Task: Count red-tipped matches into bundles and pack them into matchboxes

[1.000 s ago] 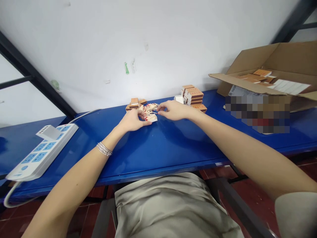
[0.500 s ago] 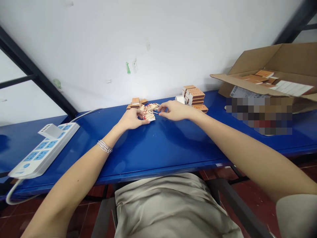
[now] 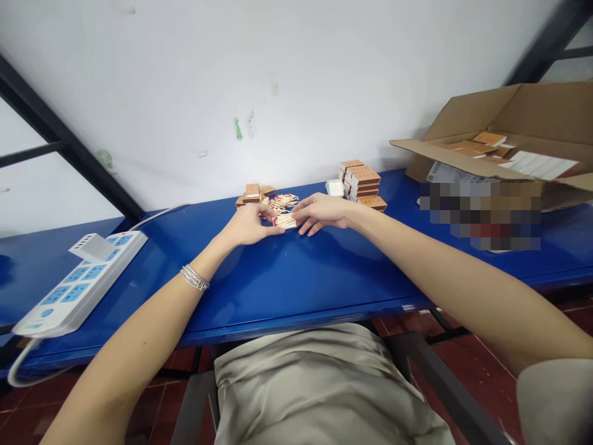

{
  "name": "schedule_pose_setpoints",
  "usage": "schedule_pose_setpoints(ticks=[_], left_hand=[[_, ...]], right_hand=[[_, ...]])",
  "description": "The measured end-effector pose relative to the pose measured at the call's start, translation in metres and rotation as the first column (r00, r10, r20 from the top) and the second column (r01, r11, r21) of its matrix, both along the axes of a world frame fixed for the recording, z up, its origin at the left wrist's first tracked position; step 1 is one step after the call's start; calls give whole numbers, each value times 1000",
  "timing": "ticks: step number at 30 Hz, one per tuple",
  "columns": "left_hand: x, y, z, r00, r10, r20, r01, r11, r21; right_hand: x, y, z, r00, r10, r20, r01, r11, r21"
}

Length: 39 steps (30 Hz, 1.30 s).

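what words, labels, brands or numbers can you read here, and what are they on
Nothing is readable.
Matchbox stack: orange tops' print, too small.
Label on cardboard box: print too small.
Patch below that box: pixelated.
Power strip: no words legible.
Tray of matches: none visible.

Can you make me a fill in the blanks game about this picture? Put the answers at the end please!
1. The left hand holds a small tray of matches with ____ tips.
2. The table is coloured ____.
3. The power strip lies on the picture's ____ side.
4. The open cardboard box is on the picture's ____ side.

Missing words: red; blue; left; right.
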State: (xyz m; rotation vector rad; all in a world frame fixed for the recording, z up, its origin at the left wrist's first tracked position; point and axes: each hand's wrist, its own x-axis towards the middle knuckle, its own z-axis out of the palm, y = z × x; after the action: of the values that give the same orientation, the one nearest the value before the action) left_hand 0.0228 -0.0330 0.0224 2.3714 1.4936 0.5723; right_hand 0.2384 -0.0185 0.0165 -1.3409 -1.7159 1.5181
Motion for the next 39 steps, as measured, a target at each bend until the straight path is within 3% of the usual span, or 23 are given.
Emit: schedule_pose_setpoints(ticks=[5, 9, 15, 20, 26, 34, 39], left_hand=[[2, -1, 0, 999, -33, -4, 33, 999, 27], [0, 0, 0, 998, -62, -15, 62, 998, -20], [-13, 5, 4, 946, -322, -38, 308, 929, -204], [-16, 9, 3, 971, -240, 11, 237, 951, -201], [-11, 10, -5, 965, -256, 63, 263, 945, -195], [-14, 10, -3, 953, -302, 24, 300, 927, -224], [-14, 9, -4, 951, -308, 34, 309, 931, -196]], right_hand=[[-10, -3, -5, 999, -41, -9, 41, 999, 27], [-9, -4, -2, 999, 0, 33, -2, 999, 43], [2, 4, 1, 990, -80, 120, 53, 975, 215], [4, 4, -1, 979, -69, 191, 16, 964, 265], [-2, -8, 4, 965, 88, 247, -137, 972, 189], [-16, -18, 1, 952, 50, 301, -121, 968, 220], [-19, -14, -5, 925, -37, 378, -106, 931, 350]])
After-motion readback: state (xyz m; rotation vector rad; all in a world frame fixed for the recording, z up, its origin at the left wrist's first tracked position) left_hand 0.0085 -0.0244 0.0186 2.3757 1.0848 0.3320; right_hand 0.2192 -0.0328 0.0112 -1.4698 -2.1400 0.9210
